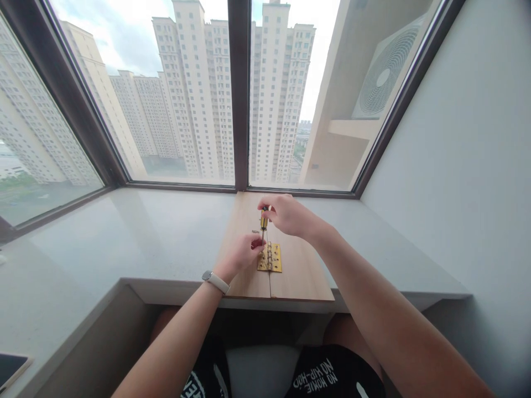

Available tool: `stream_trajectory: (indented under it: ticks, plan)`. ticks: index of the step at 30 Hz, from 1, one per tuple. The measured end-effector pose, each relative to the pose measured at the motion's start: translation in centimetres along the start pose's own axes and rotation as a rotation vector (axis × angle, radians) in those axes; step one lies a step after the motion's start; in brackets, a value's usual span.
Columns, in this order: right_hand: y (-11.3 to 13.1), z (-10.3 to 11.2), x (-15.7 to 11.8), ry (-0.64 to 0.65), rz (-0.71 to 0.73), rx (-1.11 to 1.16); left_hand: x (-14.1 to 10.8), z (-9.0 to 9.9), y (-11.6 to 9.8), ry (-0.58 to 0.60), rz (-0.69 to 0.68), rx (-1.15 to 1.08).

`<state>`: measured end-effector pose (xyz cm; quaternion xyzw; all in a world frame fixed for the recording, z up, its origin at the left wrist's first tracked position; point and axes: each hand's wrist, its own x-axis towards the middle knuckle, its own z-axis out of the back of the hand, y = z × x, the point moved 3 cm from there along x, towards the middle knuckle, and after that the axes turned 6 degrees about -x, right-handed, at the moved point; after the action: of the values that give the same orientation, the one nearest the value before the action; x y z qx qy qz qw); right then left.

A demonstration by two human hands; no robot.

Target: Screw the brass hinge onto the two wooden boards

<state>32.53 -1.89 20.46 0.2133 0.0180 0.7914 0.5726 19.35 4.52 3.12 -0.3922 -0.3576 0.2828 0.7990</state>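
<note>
My right hand point(279, 213) is closed around the top of a screwdriver point(264, 223) with a yellow and black handle, held upright with its shaft pointing down. Close to the lower end of that shaft, my left hand point(249, 247) has its fingers pinched together; what they grip, if anything, is too small to make out. A brass-coloured hinge point(275, 258) lies spread across the seam between two light wooden boards point(298, 279). Its left leaf is partly behind my left fingers. Small metal pieces point(255, 231) lie on the board beyond my left hand.
The boards rest on a white windowsill counter point(174, 237), their near ends at its front edge. Window frames point(241, 110) rise behind, and a white wall point(448, 166) stands at the right. A dark flat device point(12, 369) lies at the lower left.
</note>
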Motion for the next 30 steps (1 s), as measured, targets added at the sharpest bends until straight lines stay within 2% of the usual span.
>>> stream_trajectory:
  ticks: [10,12,15,18,21,30]
  plan:
    - [-0.8,-0.5,0.4,-0.118,-0.114,-0.196,-0.1,0.0,-0.6,0.012,0.016,-0.015]
    - [-0.8,-0.6,0.4,-0.128,-0.101,-0.196,0.0,-0.1,-0.4,0.011,0.02,-0.022]
    - [-0.6,-0.6,0.4,-0.111,-0.003,-0.1,0.0,-0.1,-0.1,0.016,0.019,-0.033]
    - [-0.6,-0.6,0.3,-0.04,0.049,-0.019,0.0,-0.1,0.0,0.036,0.03,-0.034]
    - [-0.8,-0.6,0.3,-0.01,0.016,0.006,-0.1,-0.1,0.1,0.044,0.041,-0.046]
    - [-1.0,-0.7,0.7,-0.063,-0.073,-0.107,0.1,0.4,-0.6,-0.003,0.023,-0.001]
